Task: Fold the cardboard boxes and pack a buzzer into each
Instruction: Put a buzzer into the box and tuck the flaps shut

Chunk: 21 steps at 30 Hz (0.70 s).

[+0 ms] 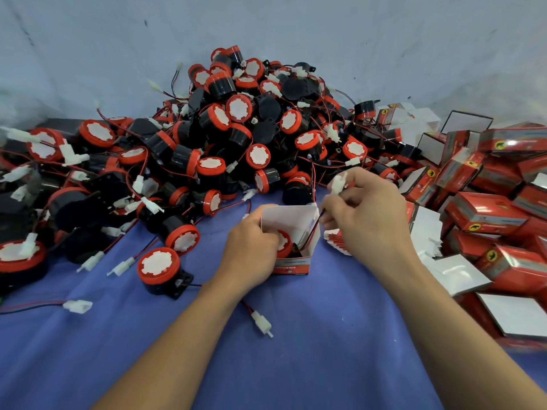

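One loose connector [262, 324] lay nearest on the blue cloth [310, 374], didn't it?

Yes, white, on its wire, just beside the left forearm. Beyond it the left hand [251, 250] gripped the open box [296, 223] by its left wall, fingers curled over the rim.

And the buzzer [284, 242]?

Inside that box, red cap showing, touching the left fingers. Its red-and-black wire [314, 229] ran up out of the box to the right hand [367, 214], whose thumb and fingertips pinched the white plug [338, 183] above the box's far right corner.

What lay beside them?

Flat box blanks [336, 242] were stacked just right of the box, partly under the right hand. A lone buzzer [158, 269] sat on the cloth to the left. Farther off, the buzzer heap [236, 128] rose against the grey wall [266, 25], with folded red boxes [488, 211] piled at the right.
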Available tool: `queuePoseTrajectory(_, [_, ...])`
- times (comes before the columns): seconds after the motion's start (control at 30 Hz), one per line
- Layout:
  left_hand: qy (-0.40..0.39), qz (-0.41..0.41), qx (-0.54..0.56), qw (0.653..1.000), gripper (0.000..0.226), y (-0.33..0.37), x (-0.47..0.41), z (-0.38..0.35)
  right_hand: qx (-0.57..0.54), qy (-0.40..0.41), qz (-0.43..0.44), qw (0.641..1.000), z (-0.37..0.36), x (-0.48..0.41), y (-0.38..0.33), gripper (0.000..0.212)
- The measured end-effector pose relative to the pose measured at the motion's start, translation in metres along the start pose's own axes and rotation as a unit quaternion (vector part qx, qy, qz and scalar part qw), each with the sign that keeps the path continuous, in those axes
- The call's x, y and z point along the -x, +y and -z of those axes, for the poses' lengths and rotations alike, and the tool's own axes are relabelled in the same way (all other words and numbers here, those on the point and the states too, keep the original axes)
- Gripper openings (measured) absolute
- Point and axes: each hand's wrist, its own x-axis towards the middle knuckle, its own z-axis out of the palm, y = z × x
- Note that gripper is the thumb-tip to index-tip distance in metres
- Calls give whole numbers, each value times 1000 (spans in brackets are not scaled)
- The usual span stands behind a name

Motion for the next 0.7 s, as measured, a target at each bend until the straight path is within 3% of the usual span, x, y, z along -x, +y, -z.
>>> queuePoseTrajectory(0.13, [2,-6,-14,1000,40,7,5,-3,74,-91,62,991,-14,16,0,15])
queuePoseTrajectory(0.23, [-1,-10,-19,1000,43,8,6,-4,136,-139,41,980,-24,11,0,18])
queuePoseTrajectory(0.33, [2,-17,-22,1000,44,4,5,-6,241,-127,2,962,-28,3,-1,15])
queuePoseTrajectory(0.4, [9,-16,-31,999,37,2,3,-6,342,-104,2,934,-31,5,-4,17])
queuePoseTrajectory(0.5, [10,-14,-27,999,34,1,2,-6,513,-107,85,847,-38,21,-12,20])
queuePoseTrajectory(0.7, [16,-21,-37,999,39,0,2,-7,548,-232,140,791,-25,12,-25,20])
